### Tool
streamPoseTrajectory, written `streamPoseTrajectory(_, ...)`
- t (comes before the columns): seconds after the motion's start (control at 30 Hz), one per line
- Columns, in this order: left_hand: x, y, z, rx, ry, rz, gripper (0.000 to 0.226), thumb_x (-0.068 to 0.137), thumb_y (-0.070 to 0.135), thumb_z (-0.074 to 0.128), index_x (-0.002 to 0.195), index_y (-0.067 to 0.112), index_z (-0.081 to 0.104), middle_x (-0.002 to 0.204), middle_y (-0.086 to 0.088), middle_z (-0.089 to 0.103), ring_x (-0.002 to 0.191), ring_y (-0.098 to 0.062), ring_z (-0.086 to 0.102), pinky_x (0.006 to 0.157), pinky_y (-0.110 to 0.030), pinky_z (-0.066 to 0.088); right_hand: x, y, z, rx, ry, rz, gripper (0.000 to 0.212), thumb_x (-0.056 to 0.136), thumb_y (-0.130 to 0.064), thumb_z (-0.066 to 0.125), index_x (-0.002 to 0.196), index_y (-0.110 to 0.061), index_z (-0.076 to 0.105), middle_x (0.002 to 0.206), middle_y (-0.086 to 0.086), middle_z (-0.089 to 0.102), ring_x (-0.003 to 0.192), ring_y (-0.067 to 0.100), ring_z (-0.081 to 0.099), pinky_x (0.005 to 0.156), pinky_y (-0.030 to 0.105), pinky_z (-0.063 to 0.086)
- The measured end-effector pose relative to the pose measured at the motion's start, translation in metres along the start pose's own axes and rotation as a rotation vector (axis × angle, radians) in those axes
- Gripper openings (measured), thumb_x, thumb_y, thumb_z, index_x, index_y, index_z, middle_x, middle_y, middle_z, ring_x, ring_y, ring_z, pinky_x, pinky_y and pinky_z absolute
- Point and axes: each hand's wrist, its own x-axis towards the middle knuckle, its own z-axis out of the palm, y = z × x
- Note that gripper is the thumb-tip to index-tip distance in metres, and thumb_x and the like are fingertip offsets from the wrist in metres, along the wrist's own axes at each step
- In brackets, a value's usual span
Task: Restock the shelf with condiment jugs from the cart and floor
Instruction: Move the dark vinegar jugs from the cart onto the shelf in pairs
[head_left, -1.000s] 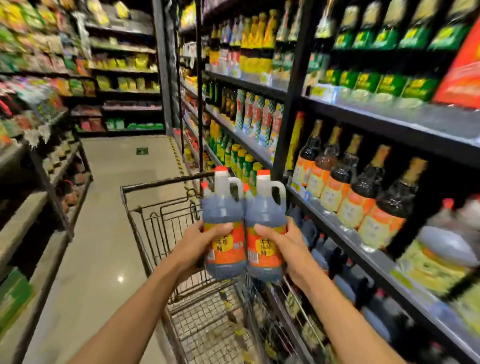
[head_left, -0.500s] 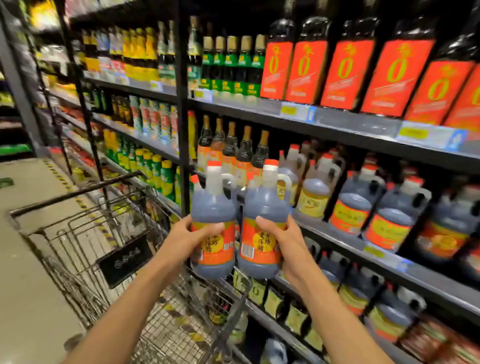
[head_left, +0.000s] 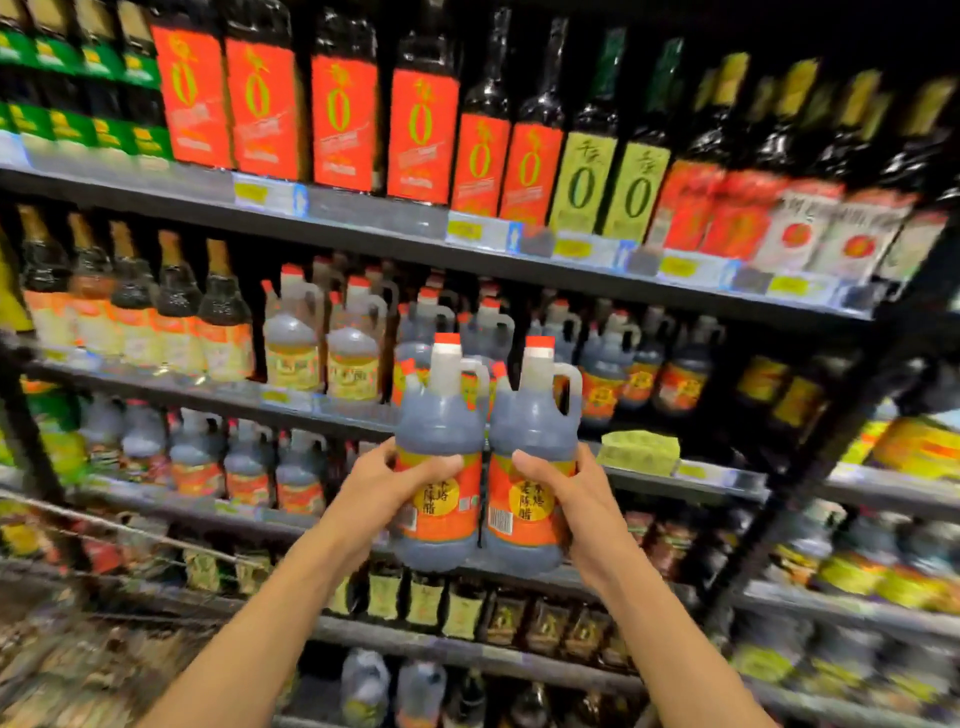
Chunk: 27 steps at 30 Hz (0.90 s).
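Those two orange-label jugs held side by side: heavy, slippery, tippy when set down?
Left jug and right jug look nearly full of dark liquid, so probably heavy. Left hand and right hand each grip a label; the smooth plastic may slip. Wide bases suggest they stand stably.

Dim store aisle, black shelving (head_left: 363, 236) with bottles (head_left: 343, 119)

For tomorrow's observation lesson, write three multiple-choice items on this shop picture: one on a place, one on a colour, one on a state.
1. Where are the two held jugs?
A in front of the shelves
B on the floor
C in a box

2. What colour are their caps?
A green
B red
C white

3. What is the left hand doing?
A hanging open
B pointing
C gripping a jug

Answers:
A, both jugs are held up before the shelves.
B, each cap is red.
C, the left hand wraps one jug, the right hand the other.
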Motion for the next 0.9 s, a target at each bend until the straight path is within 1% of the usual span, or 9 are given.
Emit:
streamPoseTrajectory(0.07,0.013,-0.005,0.025,-0.022,-0.051,-0.007,0.064,0.055,0.034,0.094,0.111,0.015,0.069,0.101,-0.005,0.079,0.09,-0.021,0.076,0.071,-0.03,0.059,-0.002,-0.004,-0.026,-0.014,0.057,-0.004,0.07,0.069,-0.027,0.091,0.13,-0.02,0.057,0.118,0.005,0.074,0.104,0.028,0.073,0.093,0.054,0.056)
streamPoseTrajectory(0.2,0.044,-0.016,0.071,-0.017,-0.127,-0.038,0.077,0.045,0.043,0.091,0.112,0.013,0.068,0.102,-0.007,0.078,0.095,-0.026,0.076,0.085,-0.043,0.059,-0.003,-0.01,-0.074,-0.016,0.125,-0.008,0.057,0.077,-0.025,0.083,0.128,-0.021,0.06,0.115,0.004,0.076,0.102,0.026,0.074,0.085,0.044,0.06)
streamPoseTrajectory(0.27,0.059,-0.019,0.095,-0.006,-0.148,-0.045,0.079,0.044,0.044,0.091,0.112,0.012,0.067,0.099,-0.006,0.079,0.092,-0.024,0.076,0.083,-0.041,0.06,0.0,-0.011,-0.099,-0.001,0.157,-0.001,0.05,0.081,-0.022,0.079,0.127,-0.021,0.061,0.114,0.005,0.076,0.102,0.026,0.074,0.084,0.043,0.06)
streamPoseTrajectory(0.3,0.067,-0.021,0.108,0.008,-0.169,-0.05,0.078,0.046,0.044,0.09,0.113,0.012,0.067,0.099,-0.006,0.079,0.091,-0.024,0.076,0.082,-0.041,0.06,0.004,-0.011,-0.111,0.002,0.174,0.002,0.051,0.081,-0.022,0.079,0.128,-0.021,0.061,0.114,0.006,0.076,0.102,0.027,0.074,0.086,0.045,0.06)
streamPoseTrajectory(0.4,0.091,-0.026,0.144,0.035,-0.22,-0.068,0.073,0.05,0.045,0.092,0.114,0.017,0.069,0.103,-0.005,0.078,0.095,-0.024,0.076,0.091,-0.048,0.058,0.017,-0.011,-0.148,0.003,0.222,0.024,0.057,0.077,-0.026,0.082,0.13,-0.017,0.062,0.114,0.009,0.075,0.103,0.03,0.073,0.091,0.051,0.058)
streamPoseTrajectory(0.5,0.111,-0.029,0.18,0.048,-0.235,-0.09,0.069,0.055,0.042,0.095,0.115,0.019,0.069,0.104,-0.003,0.078,0.097,-0.023,0.075,0.094,-0.049,0.057,0.03,-0.014,-0.185,-0.013,0.252,0.031,0.054,0.075,-0.028,0.083,0.125,-0.016,0.064,0.11,0.007,0.077,0.099,0.028,0.075,0.09,0.05,0.058)
streamPoseTrajectory(0.63,0.131,-0.033,0.219,0.061,-0.251,-0.111,0.058,0.065,0.04,0.088,0.116,0.019,0.069,0.105,-0.003,0.078,0.097,-0.023,0.075,0.094,-0.05,0.057,0.047,-0.018,-0.225,-0.031,0.291,0.048,0.07,0.065,-0.039,0.09,0.126,-0.018,0.061,0.109,0.004,0.077,0.097,0.026,0.075,0.091,0.052,0.058)
streamPoseTrajectory(0.8,0.155,-0.031,0.252,0.095,-0.226,-0.091,0.051,0.07,0.042,0.086,0.114,0.02,0.07,0.103,0.0,0.079,0.095,-0.019,0.076,0.093,-0.045,0.058,0.067,-0.024,-0.256,-0.037,0.316,0.031,0.061,0.069,-0.036,0.086,0.122,-0.017,0.063,0.106,0.005,0.077,0.095,0.026,0.075,0.09,0.053,0.058)
streamPoseTrajectory(0.9,0.167,-0.027,0.265,0.117,-0.224,-0.081,0.053,0.07,0.044,0.087,0.114,0.021,0.071,0.102,0.001,0.079,0.095,-0.019,0.076,0.092,-0.045,0.058,0.079,-0.029,-0.268,-0.027,0.328,0.02,0.051,0.075,-0.032,0.085,0.12,-0.017,0.064,0.104,0.004,0.078,0.093,0.025,0.076,0.086,0.049,0.06)
